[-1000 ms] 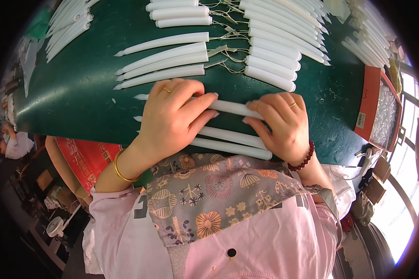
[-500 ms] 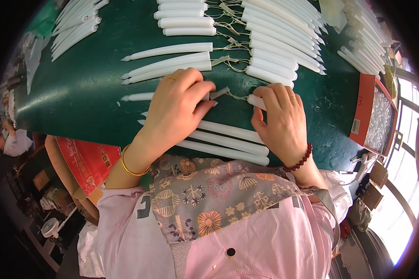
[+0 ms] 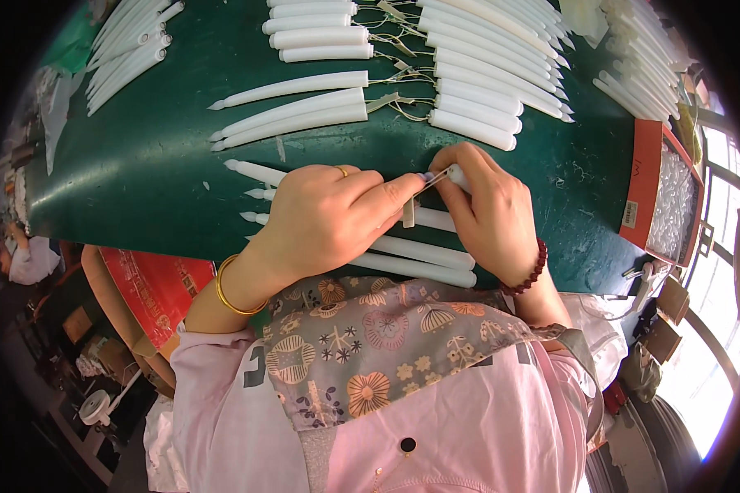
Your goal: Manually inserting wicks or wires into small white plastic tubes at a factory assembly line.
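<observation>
Pinching thin wires point(image 3: 438, 177) with left hand point(image 3: 325, 207) (probably, fingertips half-hidden), gripping white tube point(image 3: 459, 176) in right hand point(image 3: 495, 199), risking breakage from overpulling.

We cannot see the middles of the nearer white candles point(image 3: 419, 267) where the left hand point(image 3: 325, 218) covers them. The right hand point(image 3: 492, 197) hides most of the white tube point(image 3: 459, 176) it holds, and we cannot tell how the left fingers point(image 3: 396, 192) meet the wires point(image 3: 439, 178). The top edge trims the upper-left bunch of candles point(image 3: 130, 67); we find the far-left person point(image 3: 33, 258) blurred.
</observation>
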`<state>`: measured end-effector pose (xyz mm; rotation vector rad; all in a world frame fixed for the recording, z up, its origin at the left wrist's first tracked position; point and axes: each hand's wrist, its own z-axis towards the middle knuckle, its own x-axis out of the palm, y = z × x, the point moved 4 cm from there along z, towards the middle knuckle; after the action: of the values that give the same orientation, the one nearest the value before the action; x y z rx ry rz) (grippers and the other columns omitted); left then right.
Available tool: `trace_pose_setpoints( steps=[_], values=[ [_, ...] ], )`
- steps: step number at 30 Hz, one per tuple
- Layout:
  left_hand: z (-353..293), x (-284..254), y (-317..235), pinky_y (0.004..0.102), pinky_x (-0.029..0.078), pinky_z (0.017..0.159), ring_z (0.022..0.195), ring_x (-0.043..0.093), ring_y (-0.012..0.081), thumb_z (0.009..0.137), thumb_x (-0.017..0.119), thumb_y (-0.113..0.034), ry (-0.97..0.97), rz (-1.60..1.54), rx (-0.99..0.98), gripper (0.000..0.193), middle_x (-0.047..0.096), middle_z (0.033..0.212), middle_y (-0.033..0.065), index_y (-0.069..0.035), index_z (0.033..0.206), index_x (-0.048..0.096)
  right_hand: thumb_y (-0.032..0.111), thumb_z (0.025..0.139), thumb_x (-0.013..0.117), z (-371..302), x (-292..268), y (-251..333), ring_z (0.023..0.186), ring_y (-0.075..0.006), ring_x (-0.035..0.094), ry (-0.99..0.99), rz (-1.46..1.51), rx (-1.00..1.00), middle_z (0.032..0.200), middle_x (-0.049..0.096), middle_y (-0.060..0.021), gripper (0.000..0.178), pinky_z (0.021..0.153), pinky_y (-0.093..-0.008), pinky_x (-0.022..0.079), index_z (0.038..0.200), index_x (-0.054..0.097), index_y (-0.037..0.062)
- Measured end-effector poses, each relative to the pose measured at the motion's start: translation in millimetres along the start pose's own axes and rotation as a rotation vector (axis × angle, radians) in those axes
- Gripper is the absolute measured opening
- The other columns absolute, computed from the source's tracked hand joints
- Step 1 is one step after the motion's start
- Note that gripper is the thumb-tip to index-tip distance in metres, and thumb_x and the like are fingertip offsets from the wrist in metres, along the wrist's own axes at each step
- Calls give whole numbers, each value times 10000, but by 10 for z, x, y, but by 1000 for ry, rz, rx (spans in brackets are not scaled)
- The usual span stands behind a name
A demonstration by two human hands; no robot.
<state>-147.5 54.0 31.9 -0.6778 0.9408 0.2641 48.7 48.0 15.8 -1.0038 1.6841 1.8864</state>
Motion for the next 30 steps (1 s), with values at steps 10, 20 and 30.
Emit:
trace_pose_setpoints(
  steps=[10,20,30],
  values=[
    [-72,119,19,350,475,558,664,572,201,750,789,-116,72,104,-133,425,547,819,26,-74,1168,724,67,909,773,-31,83,99,732,-30,468,261,397,273,791,591,31,150,655,-223,419,986,672,-12],
    [-43,-77,75,363,524,730,805,639,241,754,812,12,-41,-117,-153,494,672,1008,85,-55,1237,736,32,907,782,-31,-90,-2,756,-59,528,211,634,219,827,649,9,104,673,-236,433,956,700,-9],
    [-49,-41,18,366,481,719,793,618,254,744,816,-73,35,-89,-127,454,635,898,43,-81,1193,745,32,886,776,-19,-55,-5,738,-70,532,346,600,222,794,641,-6,108,663,-257,440,925,685,-12]
  ],
)
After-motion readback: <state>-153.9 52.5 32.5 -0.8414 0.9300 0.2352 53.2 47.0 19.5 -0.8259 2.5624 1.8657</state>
